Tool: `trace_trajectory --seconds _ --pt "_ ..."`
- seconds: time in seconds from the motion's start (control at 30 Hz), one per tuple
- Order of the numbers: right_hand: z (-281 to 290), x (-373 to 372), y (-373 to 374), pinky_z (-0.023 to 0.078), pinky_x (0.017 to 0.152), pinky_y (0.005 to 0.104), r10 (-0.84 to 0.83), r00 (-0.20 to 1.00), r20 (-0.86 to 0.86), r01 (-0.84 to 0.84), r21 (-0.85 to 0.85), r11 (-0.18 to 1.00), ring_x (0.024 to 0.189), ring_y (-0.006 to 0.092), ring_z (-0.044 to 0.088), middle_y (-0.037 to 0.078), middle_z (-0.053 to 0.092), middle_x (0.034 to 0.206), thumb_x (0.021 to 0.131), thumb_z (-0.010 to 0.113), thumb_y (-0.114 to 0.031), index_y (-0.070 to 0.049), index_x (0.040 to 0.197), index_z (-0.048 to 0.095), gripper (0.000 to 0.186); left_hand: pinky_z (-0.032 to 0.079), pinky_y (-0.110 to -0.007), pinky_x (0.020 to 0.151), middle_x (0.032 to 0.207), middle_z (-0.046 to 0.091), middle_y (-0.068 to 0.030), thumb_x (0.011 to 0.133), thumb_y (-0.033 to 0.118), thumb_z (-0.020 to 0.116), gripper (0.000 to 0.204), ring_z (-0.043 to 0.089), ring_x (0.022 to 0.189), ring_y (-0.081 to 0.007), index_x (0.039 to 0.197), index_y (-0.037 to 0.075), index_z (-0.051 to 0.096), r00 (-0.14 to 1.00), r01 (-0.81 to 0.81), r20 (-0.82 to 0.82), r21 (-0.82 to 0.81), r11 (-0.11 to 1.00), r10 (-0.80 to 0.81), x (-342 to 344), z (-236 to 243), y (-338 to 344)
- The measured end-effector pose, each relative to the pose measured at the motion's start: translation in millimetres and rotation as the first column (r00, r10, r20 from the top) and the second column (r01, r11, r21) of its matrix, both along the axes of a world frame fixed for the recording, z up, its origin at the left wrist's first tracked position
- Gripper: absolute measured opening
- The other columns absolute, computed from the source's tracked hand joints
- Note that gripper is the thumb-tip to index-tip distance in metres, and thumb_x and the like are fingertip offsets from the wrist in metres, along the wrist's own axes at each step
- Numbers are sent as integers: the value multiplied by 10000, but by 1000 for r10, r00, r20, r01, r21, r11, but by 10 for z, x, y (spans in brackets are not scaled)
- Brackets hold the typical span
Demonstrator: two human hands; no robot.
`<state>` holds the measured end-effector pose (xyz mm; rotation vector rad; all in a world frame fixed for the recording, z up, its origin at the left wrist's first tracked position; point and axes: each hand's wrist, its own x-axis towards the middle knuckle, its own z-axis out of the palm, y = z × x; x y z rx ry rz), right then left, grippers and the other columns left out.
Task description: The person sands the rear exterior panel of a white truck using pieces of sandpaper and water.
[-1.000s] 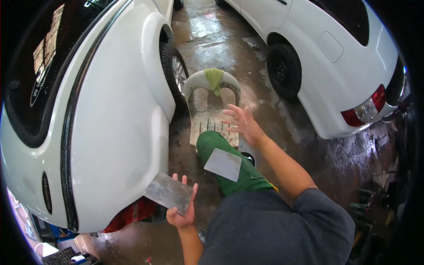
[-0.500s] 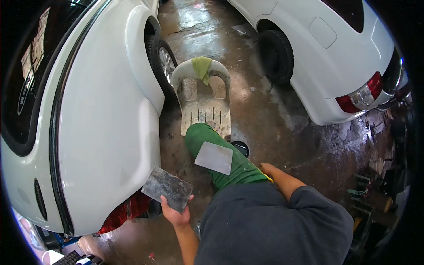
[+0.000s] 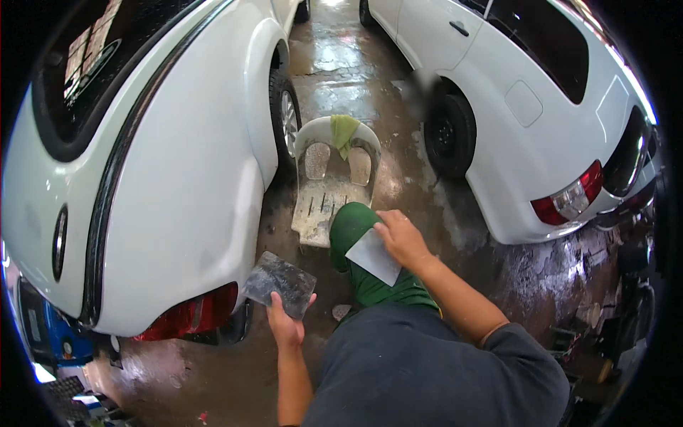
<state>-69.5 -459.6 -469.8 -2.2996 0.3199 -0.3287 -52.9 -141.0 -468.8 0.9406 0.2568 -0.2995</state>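
Observation:
My left hand (image 3: 287, 329) grips a dark grey rectangular slab (image 3: 282, 285) by its lower edge. The slab is flat and smeared with pale residue, and it is close beside the rear corner of the white car (image 3: 181, 199) on the left. A light grey flat sheet (image 3: 372, 257) lies tilted over my thigh, which is in green trousers (image 3: 350, 222). My right hand (image 3: 405, 238) reaches over the knee and is closed at the upper edge of this sheet, with its thumb on it. The undersides of these fingers are hidden.
A stained white plastic chair (image 3: 313, 210) with a green cloth (image 3: 344, 132) over its back stands ahead. Another white car (image 3: 491, 149) is parked on the right. The floor (image 3: 420, 292) looks wet. Dark clutter (image 3: 597, 320) lies at the far right.
My right hand has come from my side up to the light grey sheet, which has turned. My left hand still holds the slab. The view has shifted, bringing more of both cars into sight.

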Motion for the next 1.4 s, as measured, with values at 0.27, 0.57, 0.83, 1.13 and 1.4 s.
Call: trace_trajectory --seconds 0.27,0.57,0.83,1.13,1.4 --pt "-376 -172 171 494 809 474 -168 984 57 174 -488 855 989 346 573 142 570 1042 924 678 -326 -65 1235 656 407 415 -368 1072 1365 566 -134 1070 408 512 553 554 1234 -228 1382 -48 488 987 -155 -18 92 984 157 -150 -289 -37" --pt "-795 101 -32 495 806 521 -255 949 -188 198 -276 941 1023 404 602 244 605 1033 988 602 -405 -41 928 544 373 453 -378 1041 1353 575 -142 1077 390 494 532 579 1211 -241 1374 -52 495 973 -219 -65 19 975 220 -275 -250 153" --pt "-1822 98 -806 445 882 388 -143 879 -455 368 456 810 950 219 584 111 671 995 1032 413 -607 4 1051 671 664 482 -428 1018 1304 601 -125 1044 284 569 437 611 1174 -258 1354 -18 510 940 -340 -55 -171 925 336 -362 -140 402" --pt "-2629 140 -1630 428 1056 511 182 659 -729 -290 -24 957 1254 501 541 356 608 1259 1035 359 -548 94 1229 635 725 479 -358 955 1171 693 -105 999 170 625 308 638 1056 -217 1236 -26 640 767 -612 361 661 434 531 -27 1041 335" --pt "-2384 1198 -1960 426 1072 498 339 452 -825 -548 43 835 1257 478 556 310 618 1291 1008 446 -492 38 1233 666 616 479 -415 1010 1328 640 -140 942 -59 482 493 612 1171 -346 1416 51 560 467 -759 867 292 -582 -173 763 3070 369"
